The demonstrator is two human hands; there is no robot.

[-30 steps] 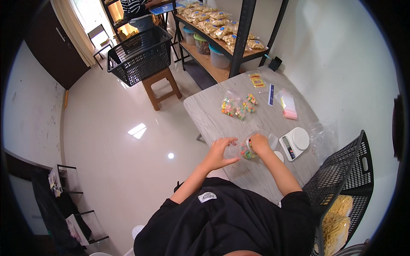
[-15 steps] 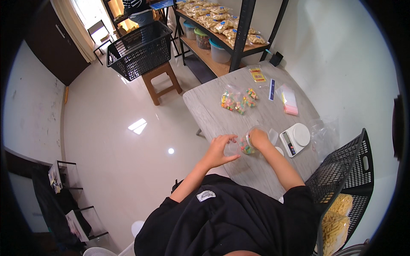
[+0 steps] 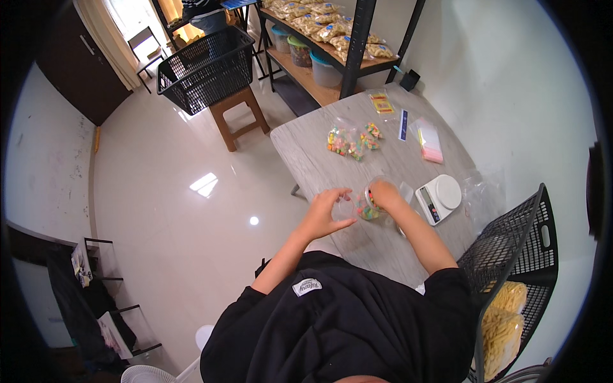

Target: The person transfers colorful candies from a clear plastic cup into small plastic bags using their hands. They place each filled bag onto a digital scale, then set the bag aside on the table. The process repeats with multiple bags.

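Head view: the left hand clasps, thumb opposite fingers, the base of a clear plastic jar holding multicoloured pieces; the right hand reaches inside its mouth, finger closure hidden.

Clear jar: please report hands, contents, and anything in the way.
Left hand around clear jar; right hand in its mouth. Colourful pieces inside. White scale to the right, not between hands.

left hand mid-frame, thumb and fingers curved in a C, left forearm slanting up-right, right hand right of centre, its fingers mostly hidden, right forearm slanting up-left
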